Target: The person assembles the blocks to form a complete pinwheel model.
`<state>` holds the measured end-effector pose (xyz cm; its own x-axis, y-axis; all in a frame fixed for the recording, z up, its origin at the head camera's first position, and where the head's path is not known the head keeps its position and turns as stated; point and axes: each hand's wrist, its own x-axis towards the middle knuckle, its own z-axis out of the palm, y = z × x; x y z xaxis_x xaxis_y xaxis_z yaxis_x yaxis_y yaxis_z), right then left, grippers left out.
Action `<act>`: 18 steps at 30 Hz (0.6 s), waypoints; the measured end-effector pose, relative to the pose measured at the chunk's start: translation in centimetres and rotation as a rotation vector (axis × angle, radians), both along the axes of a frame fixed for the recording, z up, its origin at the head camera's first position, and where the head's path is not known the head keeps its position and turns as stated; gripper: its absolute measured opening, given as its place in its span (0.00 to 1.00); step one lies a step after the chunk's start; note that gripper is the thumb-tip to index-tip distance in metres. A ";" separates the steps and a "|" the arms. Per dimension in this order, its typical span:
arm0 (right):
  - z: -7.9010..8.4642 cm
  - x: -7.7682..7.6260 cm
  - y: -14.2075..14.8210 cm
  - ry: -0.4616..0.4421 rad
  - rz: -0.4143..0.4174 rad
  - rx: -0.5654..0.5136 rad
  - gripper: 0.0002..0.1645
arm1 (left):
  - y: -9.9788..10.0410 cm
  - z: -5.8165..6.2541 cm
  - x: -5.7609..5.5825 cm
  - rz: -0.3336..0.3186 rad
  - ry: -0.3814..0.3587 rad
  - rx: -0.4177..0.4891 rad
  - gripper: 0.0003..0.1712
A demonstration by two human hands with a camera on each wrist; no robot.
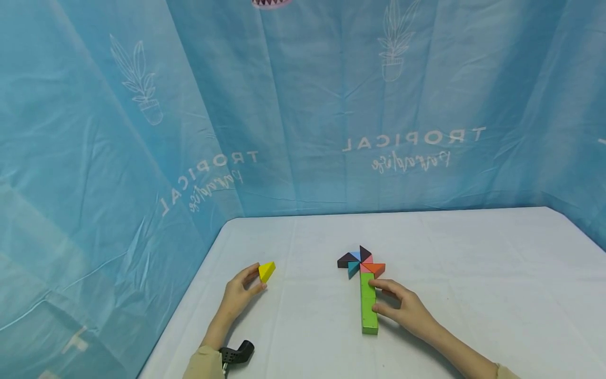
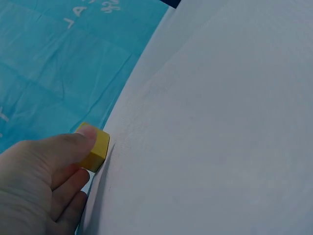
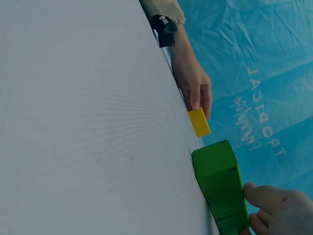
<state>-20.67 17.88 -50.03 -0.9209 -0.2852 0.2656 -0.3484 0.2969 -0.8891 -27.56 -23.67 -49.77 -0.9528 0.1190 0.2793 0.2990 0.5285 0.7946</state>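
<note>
A yellow triangular block (image 1: pixel 266 271) is pinched between the thumb and fingers of my left hand (image 1: pixel 239 296), close over the left part of the table. In the left wrist view, the thumb lies across the yellow block (image 2: pixel 100 151). My right hand (image 1: pixel 411 311) rests its thumb and index fingertips along the right side of the green blocks (image 1: pixel 369 310), which form a straight upright strip. Above them, small triangular blocks fan out like a pinwheel: black (image 1: pixel 347 259), blue (image 1: pixel 355 255), teal (image 1: pixel 353 268), pink (image 1: pixel 367 260) and orange (image 1: pixel 376 269).
A white cloth covers the table (image 1: pixel 473 273). Blue printed curtains (image 1: pixel 303 116) hang behind it and along both sides. A black strap device (image 1: pixel 238 352) is worn on the left wrist, beside a beige sleeve (image 1: pixel 204 363).
</note>
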 end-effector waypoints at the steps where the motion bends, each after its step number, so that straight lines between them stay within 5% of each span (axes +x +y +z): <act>1: 0.0 0.0 0.0 -0.001 0.000 -0.001 0.32 | 0.0 0.0 0.0 0.001 0.009 -0.001 0.36; 18: 0.2 0.1 0.0 -0.006 0.005 0.000 0.31 | 0.1 -0.3 0.0 0.010 0.093 -0.007 0.29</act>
<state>-20.54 17.88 -49.80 -0.9212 -0.2896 0.2600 -0.3443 0.2953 -0.8912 -27.57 -23.59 -50.08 -0.9240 0.1114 0.3657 0.3656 0.5374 0.7600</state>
